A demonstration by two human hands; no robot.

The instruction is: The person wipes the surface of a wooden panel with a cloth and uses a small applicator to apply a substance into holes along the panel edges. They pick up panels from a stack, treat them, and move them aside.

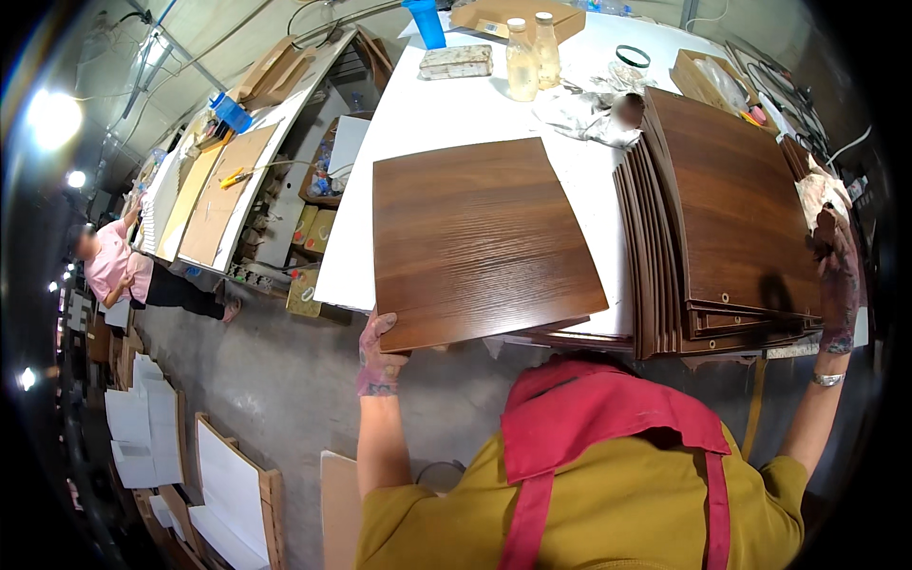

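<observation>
Brown board (pixel 480 242) lies far and right of your left hand (pixel 373 353), whose fingers grasp its near-left corner; your right hand (pixel 836 280), right of the stack (pixel 746 209), clutches a rag (pixel 821 193).

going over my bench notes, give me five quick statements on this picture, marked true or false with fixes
1. The left hand grips the single brown panel near its corner. True.
2. The right hand holds a bottle. False: it touches a pale cloth.
3. Two bottles stand on the white table. True.
4. The panel stack is left of the single panel. False: it is right.
5. A pink-shirted person is at left. True.
</observation>
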